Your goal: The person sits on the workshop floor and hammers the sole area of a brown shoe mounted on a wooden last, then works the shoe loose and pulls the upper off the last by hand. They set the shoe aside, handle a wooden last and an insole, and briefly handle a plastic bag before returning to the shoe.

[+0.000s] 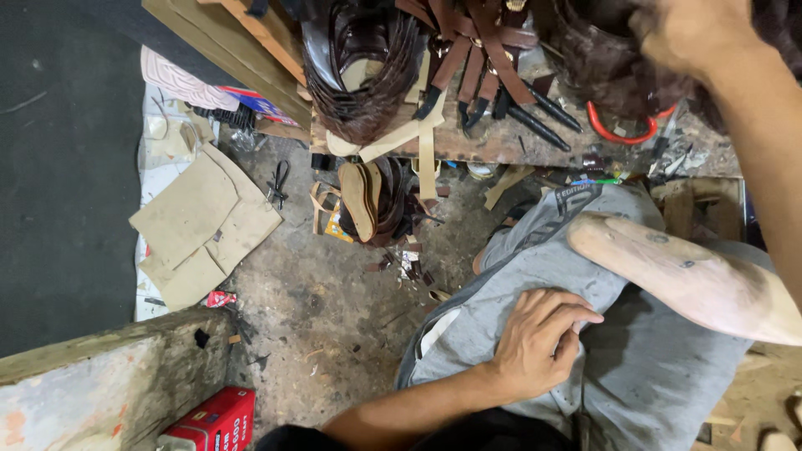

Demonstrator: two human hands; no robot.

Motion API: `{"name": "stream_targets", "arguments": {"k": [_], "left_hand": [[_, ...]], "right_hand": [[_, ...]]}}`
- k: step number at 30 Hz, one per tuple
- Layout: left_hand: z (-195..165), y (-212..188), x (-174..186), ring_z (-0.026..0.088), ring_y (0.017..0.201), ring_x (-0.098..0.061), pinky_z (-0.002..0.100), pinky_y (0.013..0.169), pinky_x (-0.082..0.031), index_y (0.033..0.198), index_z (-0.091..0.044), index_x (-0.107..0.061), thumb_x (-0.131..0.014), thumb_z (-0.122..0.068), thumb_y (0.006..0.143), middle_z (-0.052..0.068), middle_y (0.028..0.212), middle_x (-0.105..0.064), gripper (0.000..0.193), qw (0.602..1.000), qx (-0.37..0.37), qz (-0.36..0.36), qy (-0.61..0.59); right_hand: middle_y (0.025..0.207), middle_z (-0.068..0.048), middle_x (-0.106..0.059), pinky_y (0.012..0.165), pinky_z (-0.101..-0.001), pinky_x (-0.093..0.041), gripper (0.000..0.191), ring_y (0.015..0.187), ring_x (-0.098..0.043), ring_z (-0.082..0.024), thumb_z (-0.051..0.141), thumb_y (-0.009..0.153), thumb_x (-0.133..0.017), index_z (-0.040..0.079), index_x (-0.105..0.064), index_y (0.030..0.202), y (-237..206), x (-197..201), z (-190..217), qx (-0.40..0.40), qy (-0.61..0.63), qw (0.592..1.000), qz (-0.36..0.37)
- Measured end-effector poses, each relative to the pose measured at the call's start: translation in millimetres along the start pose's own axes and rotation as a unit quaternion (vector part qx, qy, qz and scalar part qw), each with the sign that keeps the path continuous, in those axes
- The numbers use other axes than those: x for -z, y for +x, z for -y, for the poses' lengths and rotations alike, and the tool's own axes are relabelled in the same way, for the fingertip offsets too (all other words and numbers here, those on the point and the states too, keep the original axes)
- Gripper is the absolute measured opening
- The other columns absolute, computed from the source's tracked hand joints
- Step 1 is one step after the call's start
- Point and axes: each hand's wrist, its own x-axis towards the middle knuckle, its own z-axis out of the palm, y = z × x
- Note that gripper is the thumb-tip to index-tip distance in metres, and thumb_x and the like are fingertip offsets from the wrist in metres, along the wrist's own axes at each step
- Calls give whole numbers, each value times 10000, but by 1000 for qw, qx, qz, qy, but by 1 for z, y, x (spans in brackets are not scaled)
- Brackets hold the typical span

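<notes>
Nearest the camera, left hand [539,342] lies flat on the grey shorts [635,367], fingers [568,313] loosely spread, holding nothing. Just beside it, a wooden shoe form [677,271] rests across the lap. Right hand [681,33] reaches well beyond the form, fingers curled onto dark brown leather [601,67] on the tabletop [501,142]; grip cannot be confirmed.

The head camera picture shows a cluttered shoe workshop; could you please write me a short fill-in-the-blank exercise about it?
1. The left hand rests on the grey ____ over the person's lap.
2. The right hand reaches up to a dark brown piece on the ____.
3. The wooden shoe last lies across the person's ____.
4. The tin at the bottom left is ____.

Missing words: cloth; workbench; lap; red
</notes>
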Motion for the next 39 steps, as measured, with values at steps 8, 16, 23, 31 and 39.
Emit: {"name": "stream_targets", "arguments": {"k": [8, 16, 23, 31, 39], "left_hand": [[16, 28, 37, 328, 1252, -629, 427, 1127, -484, 1205, -45, -636, -575, 62, 943, 154, 1246, -657, 289, 991, 56, -65, -102], [92, 105, 186, 393, 1362, -517, 488, 1190, -395, 1336, -81, -604, -714, -35, 937, 163, 1361, -603, 417, 917, 42, -277, 286], [149, 157, 215, 540, 1431, -318, 530, 1172, -297, 1263, -41, -578, -856, -171, 866, 371, 1535, -296, 502, 895, 25, -318, 312], [163, 111, 199, 391, 1402, -524, 419, 1103, -484, 1194, -60, -608, -781, -121, 952, 212, 1514, -482, 304, 900, 120, -364, 207], [160, 99, 202, 333, 1500, -405, 408, 1264, -334, 1623, 14, -141, -862, -23, 826, 258, 1600, -375, 1075, 905, 102, -409, 55]], "right_hand": [[982, -187, -782, 857, -457, -578, 951, 934, -754, -380, 781, 705, -728, 195, -617, 1446, -10, 55, 41, -60, -97, 968, 222], [1141, -102, -723, 902, -396, -555, 906, 1094, -708, -250, 660, 636, -770, 163, -650, 1384, 22, 94, 97, 41, -177, 975, -128], [1265, -208, -652, 1043, -495, -489, 358, 1185, -620, -405, 89, 960, -693, 10, -639, 1305, 115, 64, 219, 118, 387, 912, -66], [1275, -359, -586, 973, -528, -478, 410, 1127, -579, -509, 47, 924, -660, -116, -554, 1286, 146, 22, 216, 40, 335, 941, -29], [985, -217, -708, 844, -458, -558, 171, 917, -715, -378, -53, 944, -622, 7, -708, 1080, 141, 41, 231, 29, 360, 929, -75]]}}
